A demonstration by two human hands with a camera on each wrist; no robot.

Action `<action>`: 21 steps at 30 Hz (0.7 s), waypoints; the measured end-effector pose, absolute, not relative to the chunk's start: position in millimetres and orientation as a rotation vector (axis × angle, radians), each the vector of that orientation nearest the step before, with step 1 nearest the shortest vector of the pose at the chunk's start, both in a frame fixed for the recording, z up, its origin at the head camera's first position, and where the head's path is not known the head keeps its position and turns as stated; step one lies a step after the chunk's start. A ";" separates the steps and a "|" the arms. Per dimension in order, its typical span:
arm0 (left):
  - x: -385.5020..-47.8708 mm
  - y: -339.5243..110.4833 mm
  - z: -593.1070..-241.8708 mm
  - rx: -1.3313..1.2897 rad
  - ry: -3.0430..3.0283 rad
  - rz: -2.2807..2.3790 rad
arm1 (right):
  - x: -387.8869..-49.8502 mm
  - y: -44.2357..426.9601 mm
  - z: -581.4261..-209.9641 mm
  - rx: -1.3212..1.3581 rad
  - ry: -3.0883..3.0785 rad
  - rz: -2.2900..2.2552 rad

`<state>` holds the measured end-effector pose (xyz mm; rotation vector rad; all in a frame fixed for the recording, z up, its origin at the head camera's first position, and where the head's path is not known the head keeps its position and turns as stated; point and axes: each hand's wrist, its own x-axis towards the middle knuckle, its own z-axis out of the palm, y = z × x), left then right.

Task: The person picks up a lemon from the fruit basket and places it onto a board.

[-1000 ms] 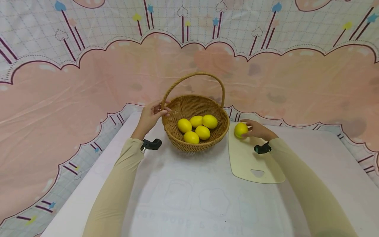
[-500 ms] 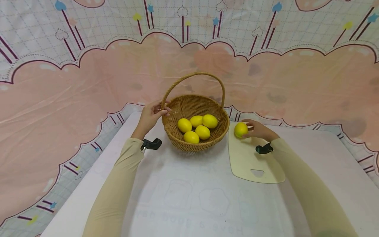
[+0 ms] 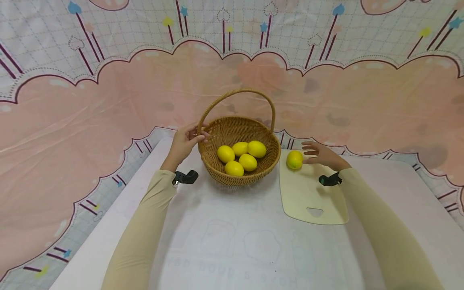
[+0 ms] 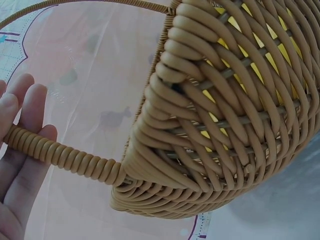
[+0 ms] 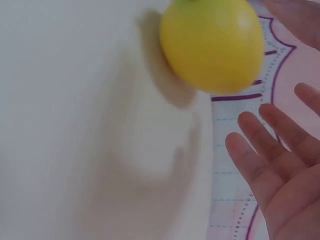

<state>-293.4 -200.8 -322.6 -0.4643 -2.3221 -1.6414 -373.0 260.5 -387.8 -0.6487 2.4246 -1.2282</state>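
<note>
My left hand [image 3: 182, 146] holds the base of the arched handle [image 4: 75, 161] of a brown wicker basket [image 3: 232, 128], thumb on one side and fingers on the other. Several yellow lemons [image 3: 248, 162] lie in the basket; in the left wrist view only bits of yellow show through the weave. On a cream cutting board [image 3: 302, 197], right of the basket, sits a single lemon [image 3: 295, 159], greenish at one end in the right wrist view. My right hand [image 3: 323, 156] is just right of this lemon, fingers spread and holding nothing.
The white table [image 3: 224, 241] bears faint printed outlines and lettering. A patterned pink and white cloth [image 3: 326, 96] rises behind and along the left side, close behind the basket. The board's handle slot [image 3: 315, 212] faces me.
My right hand has let go of the lemon on the board and drawn back to the right, fingers spreading. The lemon stays in place. My left hand and the basket have not moved.
</note>
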 end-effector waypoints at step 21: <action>-291.1 -200.0 -322.7 -0.490 -2.303 -1.648 | -375.3 231.7 -301.3 -0.877 2.382 -1.158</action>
